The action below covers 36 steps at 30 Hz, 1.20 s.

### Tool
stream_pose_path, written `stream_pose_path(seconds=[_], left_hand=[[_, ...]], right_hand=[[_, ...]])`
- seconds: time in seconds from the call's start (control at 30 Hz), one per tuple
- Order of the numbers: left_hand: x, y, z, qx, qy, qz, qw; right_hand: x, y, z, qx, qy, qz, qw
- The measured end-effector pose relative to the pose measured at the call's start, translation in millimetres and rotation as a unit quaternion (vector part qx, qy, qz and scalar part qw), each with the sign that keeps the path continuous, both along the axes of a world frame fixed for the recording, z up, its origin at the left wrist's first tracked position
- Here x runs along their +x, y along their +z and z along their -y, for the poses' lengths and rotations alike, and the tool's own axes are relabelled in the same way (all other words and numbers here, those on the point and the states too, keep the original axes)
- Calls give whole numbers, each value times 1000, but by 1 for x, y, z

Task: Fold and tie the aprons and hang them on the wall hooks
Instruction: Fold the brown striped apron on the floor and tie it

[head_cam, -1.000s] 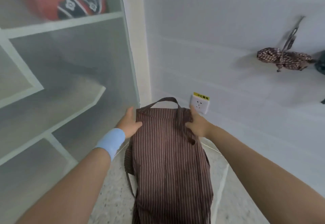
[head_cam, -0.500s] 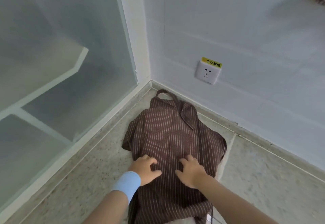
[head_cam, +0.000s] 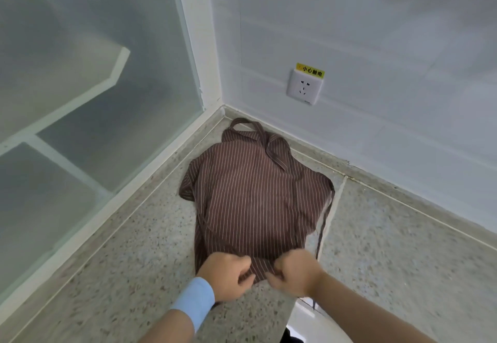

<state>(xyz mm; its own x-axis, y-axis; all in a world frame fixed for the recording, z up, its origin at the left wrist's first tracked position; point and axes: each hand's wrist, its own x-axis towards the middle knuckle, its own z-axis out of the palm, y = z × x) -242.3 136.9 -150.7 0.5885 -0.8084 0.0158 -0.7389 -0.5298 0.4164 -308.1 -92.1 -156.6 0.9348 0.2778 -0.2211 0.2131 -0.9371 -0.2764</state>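
Your left hand (head_cam: 228, 272) and right hand (head_cam: 294, 272), fingers curled, each pinch the near hem of the brown striped apron (head_cam: 255, 194), which lies spread on the speckled floor (head_cam: 121, 275) in the corner, neck loop (head_cam: 242, 119) toward the wall (head_cam: 376, 33), below the socket (head_cam: 305, 87).

Light-blue wristband (head_cam: 194, 301), smooth and plain, snug behind the left grip (head_cam: 228, 275); left forearm (head_cam: 168, 328) and right forearm (head_cam: 363, 313) both bare.
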Motion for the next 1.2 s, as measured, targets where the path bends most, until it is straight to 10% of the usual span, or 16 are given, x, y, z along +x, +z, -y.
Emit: stream_pose_path(seconds=[0.27,0.7,0.97,1.1,1.2], left_hand=[[-12,-35,-20,258,92,-61,960],[14,41,-9,-37,270,-112,956],[23,86,-31,132,186,-104,968],[18,84,-33,421,123,-314,842],[10,70,-35,444,136,-459,757]], right_hand=[[-36,-36,14,-33,-180,-93,979],[-29,3,12,-30,-294,-15,955],[-14,57,8,218,-323,144,909],[-15,88,5,125,-143,-173,966],[-18,81,0,17,-108,-428,897]])
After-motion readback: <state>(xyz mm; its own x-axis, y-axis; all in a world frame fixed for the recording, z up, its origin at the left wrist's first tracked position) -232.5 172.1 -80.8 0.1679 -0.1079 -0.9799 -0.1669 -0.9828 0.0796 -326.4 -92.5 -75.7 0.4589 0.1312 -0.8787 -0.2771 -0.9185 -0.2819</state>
